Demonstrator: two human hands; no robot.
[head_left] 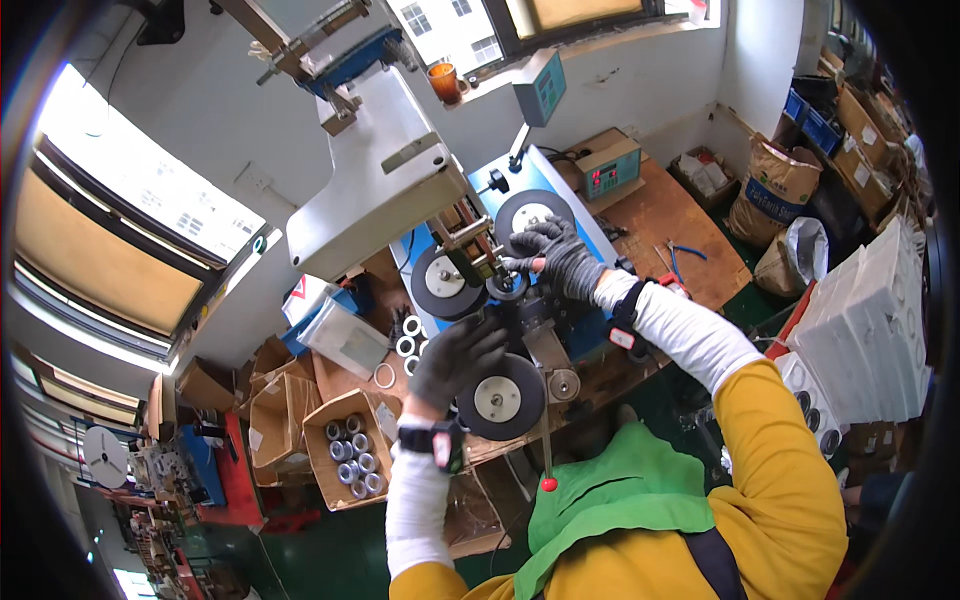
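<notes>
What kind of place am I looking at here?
Most likely a small factory workshop: a bench machine with black reels, open cardboard boxes of wound rolls, and stacked white cartons beside the gloved hands.

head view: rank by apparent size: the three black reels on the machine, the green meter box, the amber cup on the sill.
1. Lower black reel, nearest the camera, so its lead is unsure.
2-3. Left black reel and upper black reel: alike, unranked.
4. Green meter box.
5. Amber cup.
</notes>
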